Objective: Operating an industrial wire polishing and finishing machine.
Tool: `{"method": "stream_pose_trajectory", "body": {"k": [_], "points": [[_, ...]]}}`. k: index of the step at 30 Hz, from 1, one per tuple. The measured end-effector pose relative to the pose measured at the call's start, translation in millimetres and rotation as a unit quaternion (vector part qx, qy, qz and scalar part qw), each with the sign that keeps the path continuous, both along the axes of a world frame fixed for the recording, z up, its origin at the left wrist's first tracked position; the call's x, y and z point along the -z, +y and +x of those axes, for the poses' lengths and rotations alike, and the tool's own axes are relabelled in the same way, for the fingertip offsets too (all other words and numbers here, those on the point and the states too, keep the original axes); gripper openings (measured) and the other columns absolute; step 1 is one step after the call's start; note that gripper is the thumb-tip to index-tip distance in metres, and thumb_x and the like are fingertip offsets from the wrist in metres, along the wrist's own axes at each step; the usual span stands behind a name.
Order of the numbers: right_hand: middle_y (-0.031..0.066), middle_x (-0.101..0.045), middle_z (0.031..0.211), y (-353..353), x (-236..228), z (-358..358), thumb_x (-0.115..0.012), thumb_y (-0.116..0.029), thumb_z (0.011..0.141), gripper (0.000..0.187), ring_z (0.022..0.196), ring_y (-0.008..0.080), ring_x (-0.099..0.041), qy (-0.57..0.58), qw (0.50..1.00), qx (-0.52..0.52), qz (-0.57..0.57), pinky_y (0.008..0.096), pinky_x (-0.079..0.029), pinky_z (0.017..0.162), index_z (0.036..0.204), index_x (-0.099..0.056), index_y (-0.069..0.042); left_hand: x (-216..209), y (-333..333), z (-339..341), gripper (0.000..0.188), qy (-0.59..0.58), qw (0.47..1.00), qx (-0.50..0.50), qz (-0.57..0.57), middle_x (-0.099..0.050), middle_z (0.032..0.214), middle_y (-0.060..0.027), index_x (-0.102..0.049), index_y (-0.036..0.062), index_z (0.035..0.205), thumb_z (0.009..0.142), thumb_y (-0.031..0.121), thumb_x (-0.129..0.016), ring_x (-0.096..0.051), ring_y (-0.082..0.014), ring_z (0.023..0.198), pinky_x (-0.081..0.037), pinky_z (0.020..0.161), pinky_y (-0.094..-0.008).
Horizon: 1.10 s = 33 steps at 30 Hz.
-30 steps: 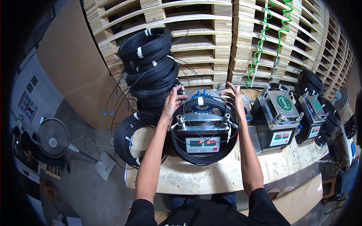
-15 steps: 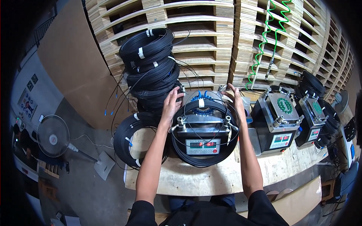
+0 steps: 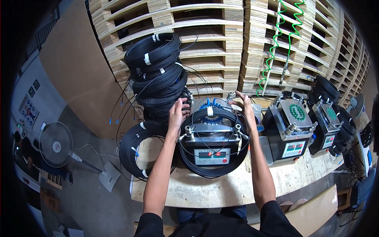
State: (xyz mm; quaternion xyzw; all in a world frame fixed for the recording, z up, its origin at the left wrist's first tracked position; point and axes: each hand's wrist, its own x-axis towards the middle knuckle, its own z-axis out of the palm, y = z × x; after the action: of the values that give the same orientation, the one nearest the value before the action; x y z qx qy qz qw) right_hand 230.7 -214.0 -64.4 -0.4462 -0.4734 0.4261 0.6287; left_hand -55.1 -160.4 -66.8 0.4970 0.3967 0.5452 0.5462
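Note:
A polishing machine (image 3: 212,156) with red digits on its front panel stands before me on the wooden table. Blue connectors (image 3: 212,119) ring its metal top plate. A coil of black cable (image 3: 215,170) with a white tie hangs around the machine's front. My left hand (image 3: 176,117) is at the machine's left side, near the far left post, fingers stretched and apart. On the other side my right hand (image 3: 246,112) has its fingers spread by the far right post (image 3: 231,96); whether they touch it I cannot tell. Neither hand appears to hold anything.
Stacked black cable coils (image 3: 158,75) rise at the far left, with another coil (image 3: 130,152) lying on the table (image 3: 189,195). Two similar machines (image 3: 290,126) stand to the right. Wooden pallets (image 3: 205,35) wall off the back; green air hoses (image 3: 272,51) hang there. A fan (image 3: 56,147) stands left.
My left hand has drawn slightly back from the far left post. The right fingers have bent a little near their post. The machine and coil stay in place.

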Motion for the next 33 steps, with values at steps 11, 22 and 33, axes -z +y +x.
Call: {"method": "stream_pose_trajectory", "body": {"k": [11, 22, 33], "points": [[0.0131, -0.073, 0.097, 1, 2, 1, -0.025, -0.072, 0.101, 0.08, 0.093, 0.0177, -0.066, 0.073, 0.997, -0.015, -0.004, 0.0296, -0.045, 0.077, 0.151, -0.045, -0.012, -9, -5, 2, 0.061, -0.01, 0.998, 0.066, 0.009, -0.069, 0.1, -0.0151, -0.052, -0.003, 0.136, 0.107, 0.049, -0.042, -0.068, -0.0184, 0.086, -0.055, 0.081, -0.0285], [0.0065, -0.07, 0.114, 3, 5, 3, -0.029, -0.07, 0.101, 0.072, 0.081, 0.0118, -0.054, 0.036, 0.999, -0.019, -0.034, 0.0233, -0.043, 0.07, 0.149, -0.048, -0.019, 0, -1, 0, 0.063, -0.037, 0.999, 0.003, 0.003, -0.068, 0.109, -0.0142, -0.051, 0.0003, 0.138, 0.106, 0.053, -0.04, -0.065, -0.0152, 0.081, -0.053, 0.074, -0.0276], [0.0129, -0.064, 0.111, 10, 13, 9, -0.035, -0.066, 0.102, 0.07, 0.081, 0.0152, -0.06, 0.074, 0.997, 0.018, -0.005, 0.0282, -0.049, 0.072, 0.149, -0.047, -0.016, -10, -6, 3, 0.062, 0.015, 0.998, 0.068, 0.006, -0.067, 0.121, -0.0171, -0.05, 0.0041, 0.142, 0.107, 0.053, -0.036, -0.068, -0.0253, 0.101, -0.053, 0.091, -0.0343]]}}
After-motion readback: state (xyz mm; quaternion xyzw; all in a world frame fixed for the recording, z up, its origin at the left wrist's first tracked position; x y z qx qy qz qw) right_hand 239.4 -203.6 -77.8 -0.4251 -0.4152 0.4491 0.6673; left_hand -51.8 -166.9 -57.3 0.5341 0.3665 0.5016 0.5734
